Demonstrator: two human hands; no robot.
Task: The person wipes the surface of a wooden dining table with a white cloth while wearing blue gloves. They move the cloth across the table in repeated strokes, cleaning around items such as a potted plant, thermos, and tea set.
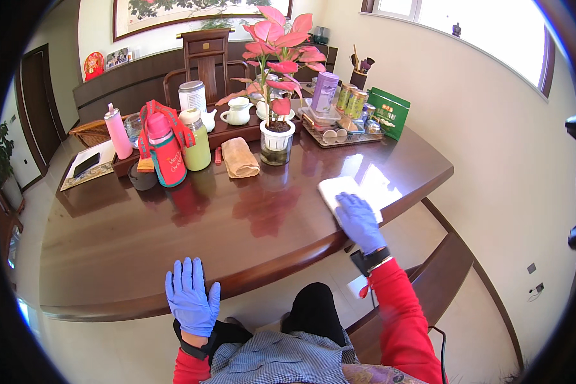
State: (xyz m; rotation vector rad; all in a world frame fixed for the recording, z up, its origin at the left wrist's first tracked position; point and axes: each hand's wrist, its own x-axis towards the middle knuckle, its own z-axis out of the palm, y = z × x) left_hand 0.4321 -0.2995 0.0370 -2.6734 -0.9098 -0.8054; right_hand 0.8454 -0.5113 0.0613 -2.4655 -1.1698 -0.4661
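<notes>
The white cloth (332,189) lies on the dark wooden tabletop (128,246), right of the pink-leaved potted plant (281,106) and nearer the person, its long axis slanting from far left to near right. The gloved right hand (360,222), the nearer, lies flat over it, fingers extended, not clamped. The gloved left hand (192,301), fingers apart and holding nothing, is at the table edge, nearer and left of the plant.

Glossy dark-brown wooden table (109,243), mid-frame. Directly on it: flat white cloth (331,190) right of centre; peach folded towel (239,161) and clear-based white pot with pink-leaved plant (278,139) upper centre; rectangular metal-rimmed tray (352,141) upper right; red-sleeved pink-capped bottle (170,164) upper left.
</notes>
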